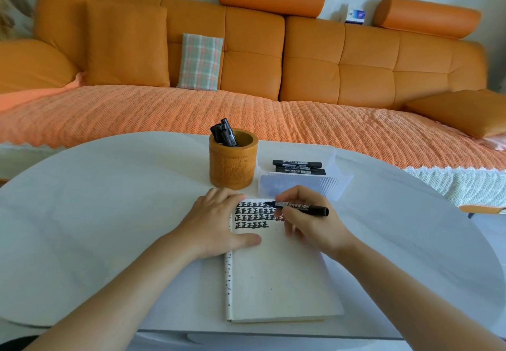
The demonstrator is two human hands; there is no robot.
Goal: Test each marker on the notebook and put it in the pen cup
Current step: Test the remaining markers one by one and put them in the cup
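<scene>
Closest to me, a cream-paged notebook (279, 276) with a black-speckled left edge lies open on the round white table (109, 214), its lower page blank. My left hand (216, 222) lies flat on the notebook's upper left edge, fingers straight and thumb stretched across the paper, pressing it down. My right hand (309, 224) has its fingers curled round a black marker with a printed label (301, 208). The marker lies nearly level, with its tip pointing left and touching the top row of thick black written marks (252, 215). Those marks fill four rows at the head of the page.

Just beyond my left hand stands a round brown carved wooden pen cup (232, 164), upright, with several black markers (226, 136) leaning inside it. To its right, just beside it, sits a clear ribbed plastic tray (306, 183) holding more black markers lying flat (298, 166).

Past the table is an orange sofa (328, 63) with a woven orange cover (191, 112) over its seat. A plaid cushion (200, 62) leans against the sofa back.
</scene>
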